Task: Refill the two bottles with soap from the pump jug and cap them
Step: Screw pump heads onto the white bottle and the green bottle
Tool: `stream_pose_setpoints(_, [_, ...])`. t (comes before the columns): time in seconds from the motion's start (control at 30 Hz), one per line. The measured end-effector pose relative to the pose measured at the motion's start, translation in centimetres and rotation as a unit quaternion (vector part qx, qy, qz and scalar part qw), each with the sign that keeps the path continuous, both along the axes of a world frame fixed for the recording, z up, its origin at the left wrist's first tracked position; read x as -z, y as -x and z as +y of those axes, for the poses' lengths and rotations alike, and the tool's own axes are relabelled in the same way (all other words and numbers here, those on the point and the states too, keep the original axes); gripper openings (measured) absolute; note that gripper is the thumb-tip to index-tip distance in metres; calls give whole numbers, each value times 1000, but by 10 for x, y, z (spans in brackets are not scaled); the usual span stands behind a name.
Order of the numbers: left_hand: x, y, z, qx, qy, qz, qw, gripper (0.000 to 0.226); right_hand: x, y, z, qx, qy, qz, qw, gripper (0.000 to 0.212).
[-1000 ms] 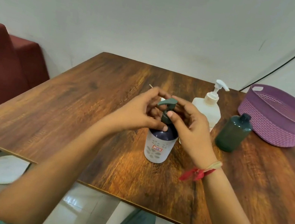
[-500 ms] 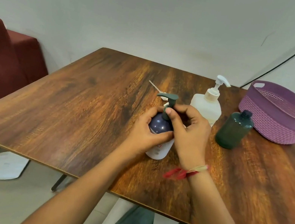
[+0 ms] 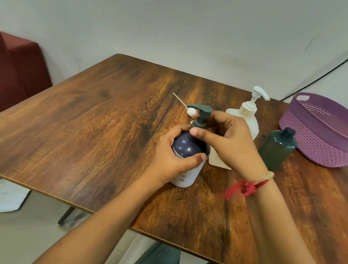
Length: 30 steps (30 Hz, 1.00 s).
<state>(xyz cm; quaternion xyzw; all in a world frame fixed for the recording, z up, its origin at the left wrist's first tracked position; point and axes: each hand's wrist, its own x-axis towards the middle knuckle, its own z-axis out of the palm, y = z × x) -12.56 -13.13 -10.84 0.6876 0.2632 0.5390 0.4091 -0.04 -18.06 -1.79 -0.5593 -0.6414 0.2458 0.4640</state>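
Observation:
A dark blue and white bottle [image 3: 188, 148] stands upright on the wooden table [image 3: 89, 131]. My left hand [image 3: 171, 161] grips its body from the left. My right hand [image 3: 229, 141] pinches the collar of its dark green pump cap [image 3: 201, 113], which sits on the bottle's neck. Behind my right hand stands the white pump jug [image 3: 249, 112]. A dark green bottle [image 3: 278, 148] with a dark cap stands to the right of the jug. A small white pump piece with a thin tube [image 3: 189, 110] lies on the table behind the held bottle.
A purple woven plastic basket [image 3: 328, 135] sits at the table's back right corner. A dark red seat [image 3: 0, 68] is on the left. A black cable [image 3: 344, 57] runs along the wall. A white sheet [image 3: 3, 197] lies on the floor under the table's edge.
My left hand dropped from the pump cap to grip the bottle's body. My right hand stays at the cap's collar. The camera view shifted a little.

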Motion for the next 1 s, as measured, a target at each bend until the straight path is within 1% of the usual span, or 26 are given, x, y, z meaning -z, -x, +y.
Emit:
stream_pose_setpoints(0.07, [0,0,1,1,1,5,1000,58,-7,-8,1,-61,7,27,998,30])
stream_pose_setpoints(0.1, [0,0,1,3,1,4,1000,58,-9,-11,1,-79,15,25,996,31])
stream_pose_setpoints(0.17, [0,-1,2,4,2,-5,1000,59,-7,-10,3,-78,27,-9,997,31])
stream_pose_setpoints(0.2, [1,-1,2,3,1,-11,1000,60,-3,-8,3,-64,26,-22,997,30])
stream_pose_setpoints(0.27, [2,-1,2,1,-1,-17,1000,60,7,-1,0,-14,12,-2,1000,26])
stream_pose_setpoints(0.33, [3,-1,2,2,1,-20,1000,57,16,8,-3,63,-24,0,998,23])
stream_pose_setpoints(0.43, [3,-3,2,2,6,-32,999,55,21,23,-7,169,-77,-63,981,28])
stream_pose_setpoints(0.5, [4,-4,3,9,14,-41,999,52,24,29,-6,206,-92,-102,969,36])
stream_pose_setpoints(0.53, [4,-4,3,11,17,-44,999,51,24,29,-4,213,-85,-106,967,38])
stream_pose_setpoints(0.57, [4,-3,3,12,16,-44,999,51,25,26,-3,203,-69,-96,972,41])
stream_pose_setpoints(0.6, [3,-3,3,9,15,-42,999,52,23,24,-4,171,-43,-71,982,46])
stream_pose_setpoints(0.67, [3,-3,2,8,13,-35,999,56,22,16,-6,76,3,-26,997,54])
stream_pose_setpoints(0.7, [3,-3,2,7,14,-32,999,57,20,13,-7,47,8,-33,998,50])
stream_pose_setpoints(0.73, [3,-3,2,5,17,-29,999,58,18,11,-9,40,-1,-49,998,43])
stream_pose_setpoints(0.77, [3,-3,2,2,19,-24,1000,59,16,10,-9,50,-16,-61,997,37])
stream_pose_setpoints(0.83, [3,-3,3,1,20,-19,1000,60,13,9,-10,76,-35,-58,995,30])
stream_pose_setpoints(0.93, [2,-3,3,6,10,-24,1000,57,8,11,-8,99,-25,-70,992,32])
stream_pose_setpoints(1.0, [0,-3,2,11,18,-29,999,56,7,15,-7,127,-33,-113,985,33])
